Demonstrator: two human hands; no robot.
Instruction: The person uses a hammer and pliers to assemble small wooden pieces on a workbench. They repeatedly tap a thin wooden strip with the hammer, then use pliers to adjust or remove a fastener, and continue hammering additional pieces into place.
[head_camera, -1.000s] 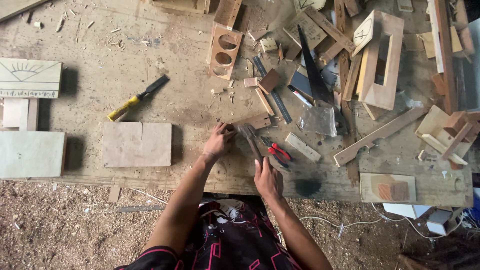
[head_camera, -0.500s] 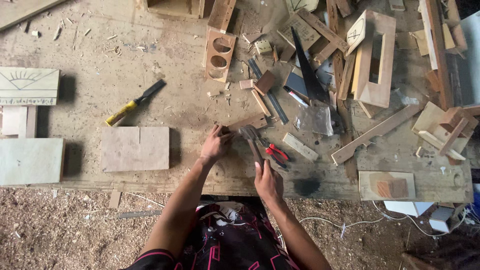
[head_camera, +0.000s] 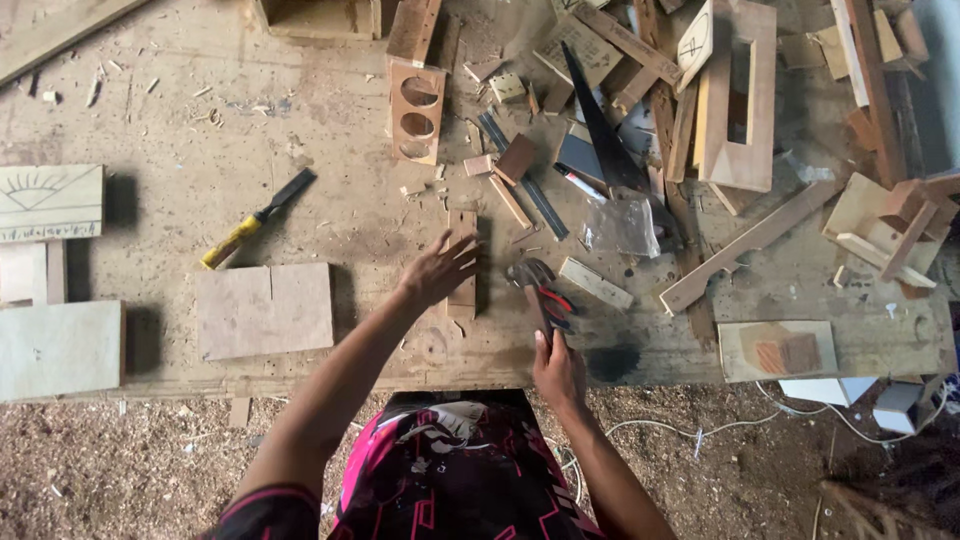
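Observation:
My right hand grips the handle of a claw hammer whose head lies just above the workbench's front edge. Under the hammer handle lie red-handled pliers. My left hand has its fingers spread and rests on a small upright strip of wood left of the hammer head. A flat plywood piece lies to the left of that hand.
A yellow-handled chisel lies at the left. A wooden block with three round holes stands at the back. A dark saw blade, wood offcuts and frames crowd the right side. Sawdust covers the floor.
The left hand has opened its fingers and shifted a little left onto the wood strip. The right hand has slid down the hammer handle toward the bench's front edge.

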